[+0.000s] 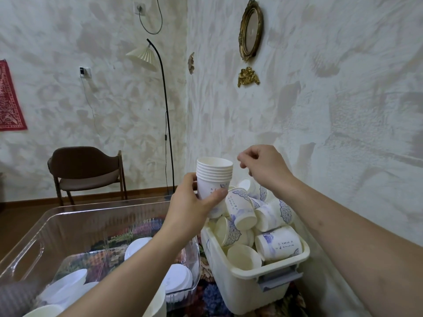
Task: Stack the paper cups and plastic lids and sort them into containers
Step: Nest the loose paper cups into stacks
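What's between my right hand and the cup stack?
Nothing: in the head view only bare wall shows between the right hand and the cup stack.

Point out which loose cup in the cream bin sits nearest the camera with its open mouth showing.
The plain cup at the cream bin's front edge, mouth toward the camera; the printed cups behind it lie sideways or show their bases.
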